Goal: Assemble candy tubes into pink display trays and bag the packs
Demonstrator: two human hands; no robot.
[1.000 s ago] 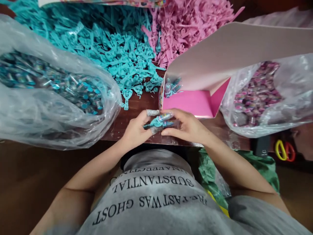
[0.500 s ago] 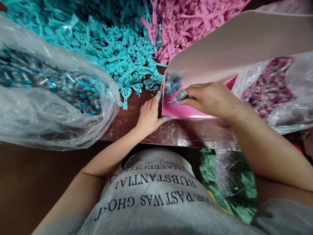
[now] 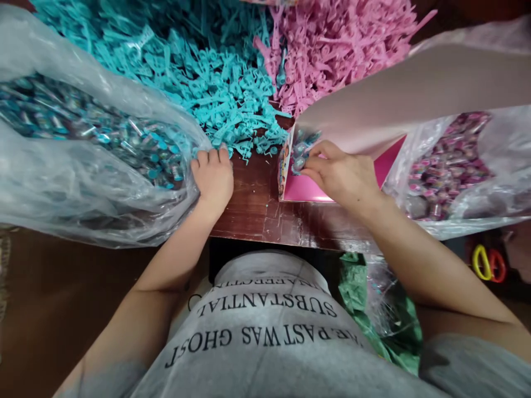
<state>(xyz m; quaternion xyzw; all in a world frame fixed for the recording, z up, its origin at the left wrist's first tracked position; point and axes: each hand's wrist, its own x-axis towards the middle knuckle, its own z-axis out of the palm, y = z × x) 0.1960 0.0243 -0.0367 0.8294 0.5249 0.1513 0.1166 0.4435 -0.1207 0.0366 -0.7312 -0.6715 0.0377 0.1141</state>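
My left hand (image 3: 213,178) lies knuckles up at the mouth of a clear plastic bag (image 3: 74,188) full of small teal wrapped pieces (image 3: 136,146). Its fingertips curl down at the bag's edge and are hidden. My right hand (image 3: 341,176) reaches into an open pink box (image 3: 311,192). Its fingers are pinched on a small teal piece at a cluster of like pieces (image 3: 302,148) in the box's far left corner.
A heap of teal plastic parts (image 3: 199,72) and a heap of pink ones (image 3: 332,50) fill the back of the brown table (image 3: 257,213). The box's flap (image 3: 415,94) stands up at right, over a bag of pink pieces (image 3: 448,166). Scissors (image 3: 485,262) and a green bag (image 3: 373,298) are lower right.
Both hands held a teal piece at the table's front edge. The right hand carried it into the pink box's corner; the left hand left the box's side and went to the bag's mouth.
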